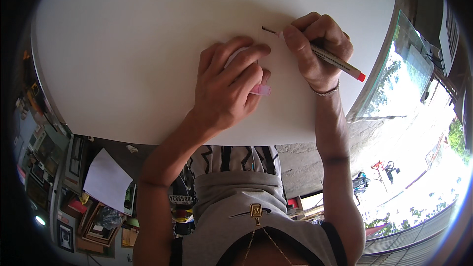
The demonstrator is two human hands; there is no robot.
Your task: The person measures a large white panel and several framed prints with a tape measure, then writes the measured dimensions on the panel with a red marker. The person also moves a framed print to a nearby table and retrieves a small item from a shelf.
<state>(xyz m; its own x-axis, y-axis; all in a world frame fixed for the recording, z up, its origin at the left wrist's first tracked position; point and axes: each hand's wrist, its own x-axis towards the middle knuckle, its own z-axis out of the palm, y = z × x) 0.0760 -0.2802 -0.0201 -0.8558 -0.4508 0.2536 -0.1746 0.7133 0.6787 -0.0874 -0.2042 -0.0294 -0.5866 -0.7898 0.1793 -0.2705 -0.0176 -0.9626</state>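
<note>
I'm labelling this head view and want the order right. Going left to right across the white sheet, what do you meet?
Bare white sheet → left hand pressed flat on it → pink eraser under its fingers → right hand → pen with red end, sticking out to the right.

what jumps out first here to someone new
A big white sheet fills the upper frame. On it the right hand holds a pen with a red end, beside a short dark line. The left hand lies flat on the sheet over a small pink thing.
</note>
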